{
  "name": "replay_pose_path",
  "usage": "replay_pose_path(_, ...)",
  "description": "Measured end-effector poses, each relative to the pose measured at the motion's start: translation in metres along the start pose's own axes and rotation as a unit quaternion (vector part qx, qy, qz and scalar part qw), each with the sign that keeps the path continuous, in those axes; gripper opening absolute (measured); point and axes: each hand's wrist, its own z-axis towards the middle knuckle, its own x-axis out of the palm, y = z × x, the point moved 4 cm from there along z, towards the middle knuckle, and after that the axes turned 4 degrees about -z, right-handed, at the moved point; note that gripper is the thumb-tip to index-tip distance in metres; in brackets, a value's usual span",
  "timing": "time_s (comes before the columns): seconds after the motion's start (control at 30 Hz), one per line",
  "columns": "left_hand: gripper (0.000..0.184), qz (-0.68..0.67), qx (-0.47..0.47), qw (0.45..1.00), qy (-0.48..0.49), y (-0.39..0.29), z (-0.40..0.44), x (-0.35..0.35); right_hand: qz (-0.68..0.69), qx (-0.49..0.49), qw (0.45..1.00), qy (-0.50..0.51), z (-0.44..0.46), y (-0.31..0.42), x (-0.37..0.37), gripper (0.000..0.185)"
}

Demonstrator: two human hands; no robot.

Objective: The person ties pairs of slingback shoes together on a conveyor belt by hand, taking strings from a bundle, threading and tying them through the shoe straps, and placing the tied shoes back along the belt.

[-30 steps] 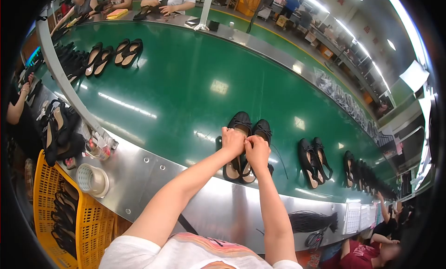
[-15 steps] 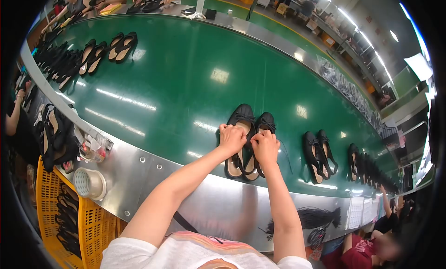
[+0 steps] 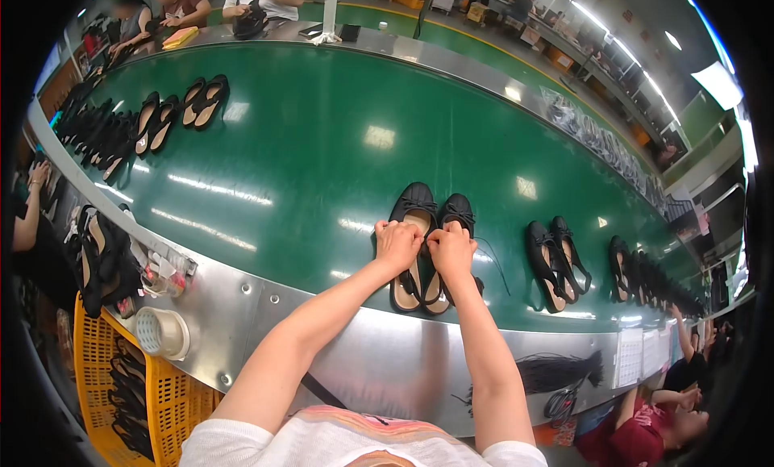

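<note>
A pair of black slingback flats with bows and beige insoles lies on the green work surface, toes pointing away from me. My left hand (image 3: 397,245) lies across the opening of the left flat (image 3: 417,197), fingers curled over its sides. Above the inner edge of the right flat (image 3: 458,209), my right hand (image 3: 451,249) has its fingers pinched together; what is between them is too small to make out. The fingertips of both hands almost meet between the two shoes. A thin black cord (image 3: 497,265) trails on the surface right of my right hand.
More black flats (image 3: 556,261) stand to the right, others (image 3: 205,100) at the far left. A metal edge (image 3: 387,350) runs before me, bearing a bundle of black cords (image 3: 556,374) and a tape roll (image 3: 159,331). Yellow crates (image 3: 173,402) hold shoes. Several people work around.
The view has shifted slightly. My hands stay at the same pair, with only small finger movements. The person in red at lower right has shifted, and people across the table have moved their arms.
</note>
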Motion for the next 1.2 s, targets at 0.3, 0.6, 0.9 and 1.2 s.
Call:
replay_pose_path(0.3, 0.014, 0.03, -0.026, 0.998, 0.056, -0.004, 0.004, 0.004, 0.024, 0.008, 0.998, -0.054, -0.004, -0.009, 0.009, 0.008)
replay_pose_path(0.6, 0.01, -0.043, -0.042, 0.998, 0.031, 0.001, 0.005, 0.01, 0.223, -0.064, 0.961, -0.147, 0.005, -0.051, -0.018, 0.015)
replay_pose_path(0.9, 0.008, -0.705, -0.252, 0.653, -0.113, 0.032, -0.016, -0.007, 0.057, 0.031, 0.998, 0.018, -0.058, -0.145, -0.007, 0.016)
replay_pose_path(1.2, 0.01, -0.677, -0.305, 0.66, -0.109, 0.034, -0.044, -0.02, 0.077, 0.073, 0.994, -0.03, -0.039, -0.132, -0.009, 0.057)
